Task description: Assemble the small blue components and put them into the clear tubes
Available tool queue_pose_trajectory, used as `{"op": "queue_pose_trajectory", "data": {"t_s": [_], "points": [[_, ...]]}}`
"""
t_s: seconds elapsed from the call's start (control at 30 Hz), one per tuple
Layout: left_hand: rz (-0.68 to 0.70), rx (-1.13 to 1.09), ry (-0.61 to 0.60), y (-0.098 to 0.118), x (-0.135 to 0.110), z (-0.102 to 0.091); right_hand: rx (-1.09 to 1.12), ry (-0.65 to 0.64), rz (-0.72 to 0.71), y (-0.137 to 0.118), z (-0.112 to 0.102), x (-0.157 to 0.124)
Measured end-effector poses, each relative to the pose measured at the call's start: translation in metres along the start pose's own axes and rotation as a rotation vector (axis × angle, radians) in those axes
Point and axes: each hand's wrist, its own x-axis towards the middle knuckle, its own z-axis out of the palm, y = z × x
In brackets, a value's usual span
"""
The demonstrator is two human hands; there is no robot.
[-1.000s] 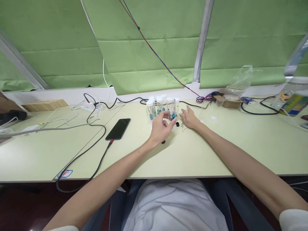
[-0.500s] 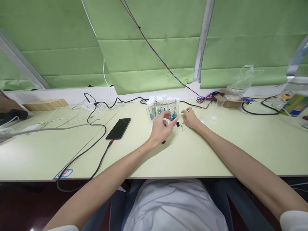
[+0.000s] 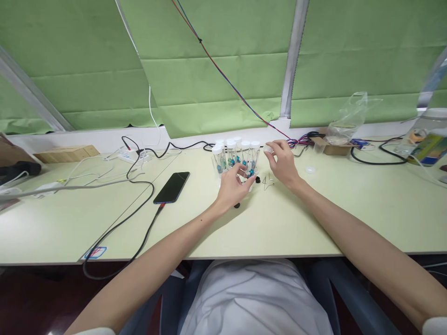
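Several clear vials [image 3: 231, 152] with white lids stand close together on the table, with blue and green bits inside. My left hand [image 3: 233, 186] is curled at the front of this group, thumb and forefinger bent round something clear; my own fingers hide most of it. To the right of the vials, my right hand [image 3: 283, 165] is raised above the table and pinches a small white cap [image 3: 268, 149] between thumb and fingertips. Below it lie thin bent wires [image 3: 267, 182]. A small black piece [image 3: 257, 179] is beside the vials, and another black piece [image 3: 237, 205] lies under my left wrist.
A loose white cap [image 3: 309, 170] lies right of my right hand. On the left are a phone [image 3: 172, 187] on a black cable and a power strip [image 3: 132, 156]. A cardboard box [image 3: 331, 148] with a plastic bag and a clear jar [image 3: 431, 135] stand at the back right.
My right hand has risen from the table by the wires, moving up and slightly right, and a white cap now shows in its fingers. My left hand has hardly moved.
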Motion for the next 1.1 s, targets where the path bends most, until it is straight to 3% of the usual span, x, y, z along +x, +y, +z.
{"op": "queue_pose_trajectory", "data": {"t_s": [0.17,1.1], "points": [[-0.008,0.063,-0.001,-0.001,0.0,-0.001,0.041,0.131,-0.027,-0.017,-0.013,0.001],[-0.013,0.117,-0.026,-0.002,0.001,-0.002,0.163,0.054,-0.142,-0.044,-0.01,-0.007]]}}
